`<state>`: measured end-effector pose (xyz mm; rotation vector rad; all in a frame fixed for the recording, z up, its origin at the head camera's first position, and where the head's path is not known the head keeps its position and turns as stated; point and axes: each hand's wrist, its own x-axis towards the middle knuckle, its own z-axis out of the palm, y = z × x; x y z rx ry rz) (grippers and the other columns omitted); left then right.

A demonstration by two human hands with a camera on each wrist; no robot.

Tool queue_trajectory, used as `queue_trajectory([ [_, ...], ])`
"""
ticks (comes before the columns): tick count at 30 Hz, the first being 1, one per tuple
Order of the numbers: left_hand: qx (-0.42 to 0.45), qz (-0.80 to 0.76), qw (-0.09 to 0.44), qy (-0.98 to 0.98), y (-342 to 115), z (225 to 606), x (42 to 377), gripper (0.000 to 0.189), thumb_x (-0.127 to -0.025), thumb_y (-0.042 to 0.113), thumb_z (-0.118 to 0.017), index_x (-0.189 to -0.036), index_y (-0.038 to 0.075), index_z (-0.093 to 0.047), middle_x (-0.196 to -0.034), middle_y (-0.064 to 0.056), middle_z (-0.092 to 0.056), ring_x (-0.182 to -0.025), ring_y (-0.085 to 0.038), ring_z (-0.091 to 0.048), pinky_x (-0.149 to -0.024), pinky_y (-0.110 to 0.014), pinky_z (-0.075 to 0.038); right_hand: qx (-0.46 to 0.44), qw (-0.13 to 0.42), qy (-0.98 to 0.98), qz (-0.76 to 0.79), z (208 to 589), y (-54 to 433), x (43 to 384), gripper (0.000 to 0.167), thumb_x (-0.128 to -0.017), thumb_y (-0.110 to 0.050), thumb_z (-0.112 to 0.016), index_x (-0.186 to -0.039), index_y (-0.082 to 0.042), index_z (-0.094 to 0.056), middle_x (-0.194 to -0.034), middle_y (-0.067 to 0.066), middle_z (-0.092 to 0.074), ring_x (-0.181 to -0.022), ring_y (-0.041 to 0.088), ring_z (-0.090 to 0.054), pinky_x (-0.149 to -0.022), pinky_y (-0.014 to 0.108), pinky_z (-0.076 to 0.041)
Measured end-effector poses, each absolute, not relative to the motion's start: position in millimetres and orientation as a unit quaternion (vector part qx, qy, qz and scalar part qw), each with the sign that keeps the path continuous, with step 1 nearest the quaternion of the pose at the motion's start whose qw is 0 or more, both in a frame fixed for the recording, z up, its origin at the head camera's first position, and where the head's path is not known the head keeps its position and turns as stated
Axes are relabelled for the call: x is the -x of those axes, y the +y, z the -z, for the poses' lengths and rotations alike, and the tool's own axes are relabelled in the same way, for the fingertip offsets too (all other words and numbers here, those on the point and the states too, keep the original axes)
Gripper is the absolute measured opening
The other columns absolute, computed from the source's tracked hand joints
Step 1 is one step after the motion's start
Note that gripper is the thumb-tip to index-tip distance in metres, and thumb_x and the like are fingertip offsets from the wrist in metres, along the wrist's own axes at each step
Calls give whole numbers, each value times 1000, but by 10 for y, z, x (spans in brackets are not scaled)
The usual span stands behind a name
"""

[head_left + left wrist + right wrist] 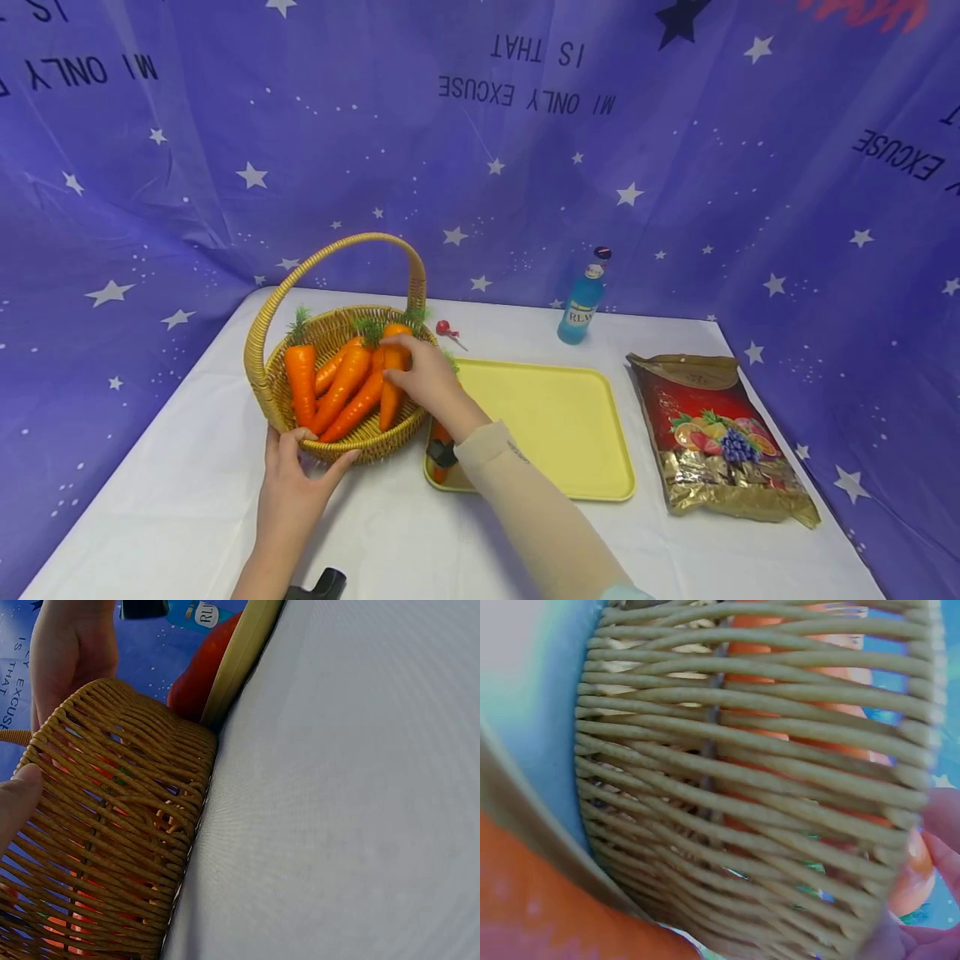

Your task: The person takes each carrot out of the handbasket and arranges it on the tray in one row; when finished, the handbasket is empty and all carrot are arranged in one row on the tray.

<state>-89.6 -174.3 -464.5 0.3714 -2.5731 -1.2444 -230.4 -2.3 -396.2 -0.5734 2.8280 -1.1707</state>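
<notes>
A wicker basket (384, 447) with an arched handle stands at the left of the table, holding several orange carrots (347, 387) with green tops. My right hand (429, 377) reaches over its right side and grips one carrot (389, 407) between thumb and fingers near the leafy end. At the front rim, my left hand (288, 479) holds the basket. Its thumb (21, 796) lies against the outer weave in the left wrist view. The right wrist view mostly shows the basket's wall (765, 761); part of the right hand (941, 862) appears beyond it, beside an orange carrot end.
Right of the basket lies a yellow tray (555, 433), with another carrot (440, 432) along its left edge, partly under my right wrist. Behind are a red lollipop (443, 328) and a blue bottle (582, 305). A red and gold bag (723, 437) lies at the right.
</notes>
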Motion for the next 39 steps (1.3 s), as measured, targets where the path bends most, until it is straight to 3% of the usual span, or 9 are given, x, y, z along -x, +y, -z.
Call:
queue_trajectory([
  [6,-127,429,129,-885,-1735,4652,883,71,-76,49,-79,-114,6,-37,-159,-20,6,-133,-52,-27,-100,-64,-32,181,-2,868,463,3875,172,2169,46,-86,-22,-76,-127,-32,-60,-118,-3,-61,-78,18,-58,-63,27,-51],
  [8,-126,431,129,-884,-1734,4653,881,71,-75,48,-80,-114,7,-37,-159,-19,6,-134,-51,-27,-100,-64,-32,172,2,852,495,3833,250,2120,45,-85,-21,-76,-126,-33,-61,-118,-3,-60,-79,16,-60,-61,26,-52],
  [15,-117,433,140,-883,-1734,4648,892,70,-75,45,-81,-114,7,-37,-159,-20,5,-134,-51,-27,-100,-64,-32,154,11,822,549,3686,582,1999,43,-87,-23,-74,-127,-34,-60,-118,2,-59,-86,16,-65,-66,30,-56],
  [25,-119,434,129,-884,-1739,4636,909,71,-76,49,-79,-114,7,-36,-158,-20,8,-133,-53,-27,-99,-65,-33,116,-3,840,530,3776,1037,2005,44,-85,-18,-76,-126,-30,-62,-117,6,-60,-82,22,-64,-68,34,-55],
  [39,-121,432,130,-884,-1747,4641,913,71,-75,48,-80,-113,7,-36,-158,-20,8,-132,-52,-29,-98,-65,-33,74,106,878,461,4291,1271,2026,42,-84,-16,-76,-123,-23,-63,-114,10,-61,-96,25,-57,-77,36,-49],
])
